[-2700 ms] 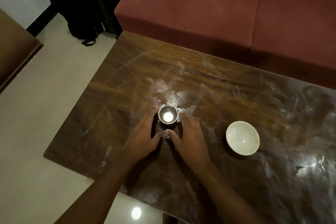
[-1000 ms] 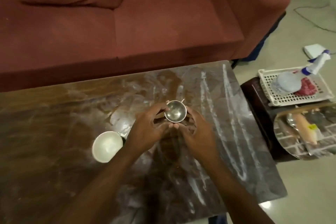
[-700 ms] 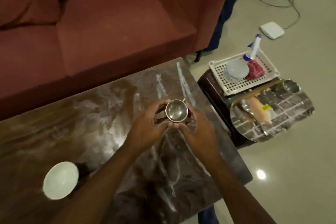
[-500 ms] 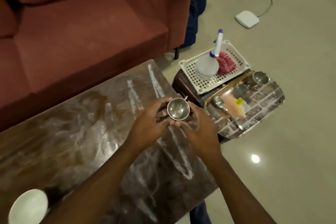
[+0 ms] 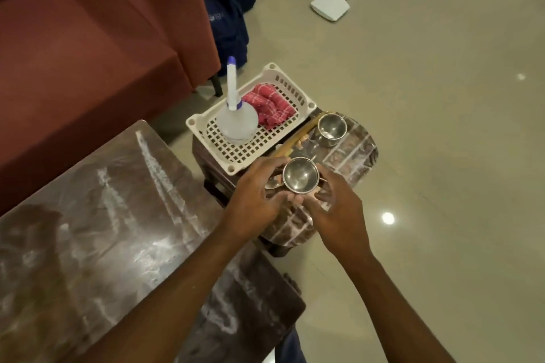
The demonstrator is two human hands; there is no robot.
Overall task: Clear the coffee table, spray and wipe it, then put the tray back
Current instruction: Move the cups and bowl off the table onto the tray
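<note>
Off the worktop [image 5: 103, 230] now, my left hand [image 5: 256, 200] and right hand [image 5: 339, 215] grip the steel cup [image 5: 300, 176] above the tray [image 5: 356, 153]. Next in clearing: set it down.

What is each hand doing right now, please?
Left hand: holding the cup.
Right hand: holding the same cup.
</note>
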